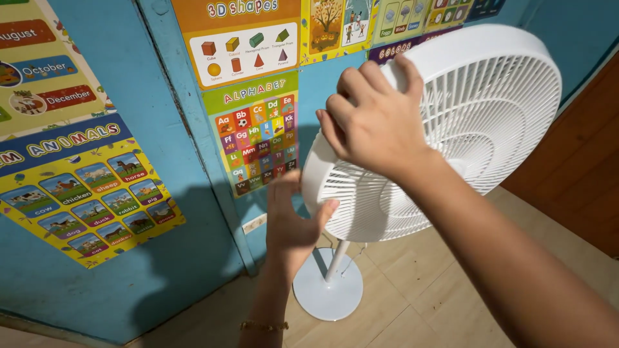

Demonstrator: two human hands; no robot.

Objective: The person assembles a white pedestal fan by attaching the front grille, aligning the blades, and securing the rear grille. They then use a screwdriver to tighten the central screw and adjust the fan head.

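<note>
My right hand (374, 125) lies over the upper left rim of the white fan head (477, 122), fingers curled onto the edge of the grille (451, 161); the grip looks closed on the rim, though my own knuckles hide the fingertips, so I cannot say how firmly. My left hand (290, 222) is open, fingers spread, thumb just touching the lower left edge of the same grille, holding nothing. The fan head is tilted, its face turned toward me and up to the right. Below it a thin white pole (336, 259) runs down to a round white base (327, 296) on the tiled floor (419, 290). The blue wall (193, 258) with its coloured posters (258, 138) stands close behind on the left; open floor lies to the right, toward a brown wooden panel (580, 167).
</note>
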